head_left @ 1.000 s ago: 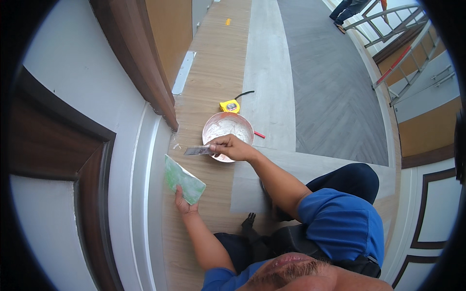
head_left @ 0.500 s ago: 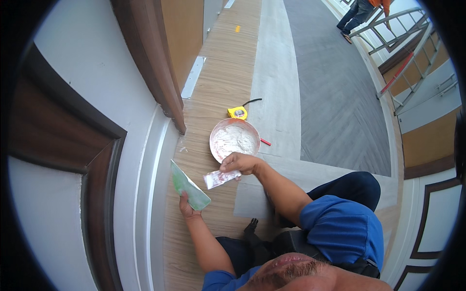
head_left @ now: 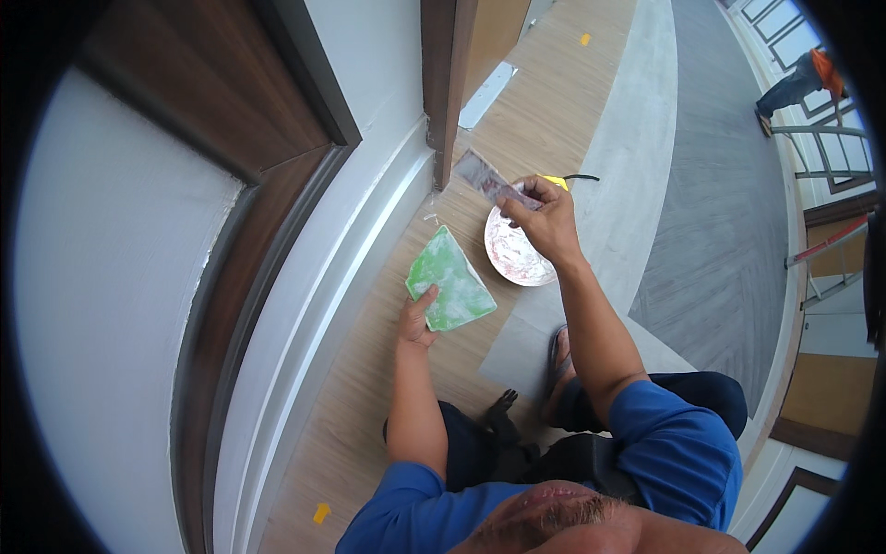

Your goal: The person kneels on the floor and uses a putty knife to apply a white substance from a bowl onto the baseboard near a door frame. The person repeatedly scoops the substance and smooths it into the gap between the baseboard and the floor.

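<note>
My left hand [head_left: 418, 317] grips the lower left edge of a green board [head_left: 452, 282], its face smeared with white paste. The fingers go under it and the thumb lies on top. Pinched in my right hand [head_left: 548, 222] is a flat, rectangular putty scraper [head_left: 482, 177] with dried smears, raised toward the base of the brown door frame [head_left: 445, 88]. Below my right hand stands a round bowl [head_left: 488, 242] coated with white paste [head_left: 520, 256]; the hand and scraper cover its upper part. Partly hidden behind the hand is a yellow tape measure [head_left: 557, 182].
A panelled wall with a pale skirting board [head_left: 369, 242] runs along the left. Wood-look planks [head_left: 544, 111] and grey flooring [head_left: 715, 185] cover the floor. At the far right another person [head_left: 792, 90] stands by a metal ladder [head_left: 831, 152]. Orange tape [head_left: 321, 512] marks the near floor.
My right hand has lifted the scraper up and over the bowl, toward the door frame. The green board is now tilted with its face more toward me. The whole view has swung left.
</note>
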A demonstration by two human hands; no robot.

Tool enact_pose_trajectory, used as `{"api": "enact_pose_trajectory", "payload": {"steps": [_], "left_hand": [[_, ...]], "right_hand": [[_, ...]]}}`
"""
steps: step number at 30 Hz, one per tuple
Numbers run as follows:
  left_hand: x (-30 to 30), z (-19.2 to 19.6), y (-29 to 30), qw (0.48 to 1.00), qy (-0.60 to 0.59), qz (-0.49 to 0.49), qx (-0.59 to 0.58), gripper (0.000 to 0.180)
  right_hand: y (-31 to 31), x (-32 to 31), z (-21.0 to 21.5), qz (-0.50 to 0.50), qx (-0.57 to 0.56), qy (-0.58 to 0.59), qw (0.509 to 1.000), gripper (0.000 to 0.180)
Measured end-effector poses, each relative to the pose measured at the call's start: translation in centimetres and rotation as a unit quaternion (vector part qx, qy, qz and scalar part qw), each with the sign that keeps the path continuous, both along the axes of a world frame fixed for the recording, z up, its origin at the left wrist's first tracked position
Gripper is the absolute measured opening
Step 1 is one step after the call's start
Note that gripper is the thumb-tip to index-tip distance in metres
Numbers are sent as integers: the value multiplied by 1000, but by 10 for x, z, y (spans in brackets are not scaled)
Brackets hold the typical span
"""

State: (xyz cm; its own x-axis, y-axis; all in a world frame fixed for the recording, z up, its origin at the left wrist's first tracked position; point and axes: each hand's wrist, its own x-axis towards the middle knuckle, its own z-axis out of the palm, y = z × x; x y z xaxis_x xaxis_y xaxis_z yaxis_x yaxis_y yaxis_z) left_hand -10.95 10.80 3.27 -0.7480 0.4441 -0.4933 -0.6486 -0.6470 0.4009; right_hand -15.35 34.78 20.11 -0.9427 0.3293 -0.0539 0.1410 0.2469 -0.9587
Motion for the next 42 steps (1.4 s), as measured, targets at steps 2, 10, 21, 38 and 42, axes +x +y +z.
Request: {"api": "enact_pose_trajectory", "payload": {"steps": [2, 10, 21, 38, 42], "left_hand": [[0, 4, 0, 1000, 7, -1, -1, 49], [-1, -8, -1, 1000, 21, -20, 3, 53], [-1, -11, -1, 999, 34, -32, 5, 43], [-2, -9, 0, 998, 43, -40, 19, 44], [-2, -5, 2, 998, 41, -48, 8, 46]], "right_hand": [[-16, -9, 11, -22, 35, 52, 998, 16], [-54, -39, 2, -25, 90, 154, 984, 27], [-75, -51, -11, 0, 157, 158, 975, 28], [-74, -51, -6, 77, 135, 140, 978, 26], [-66, -58, -20, 7, 112, 144, 983, 26]]}}
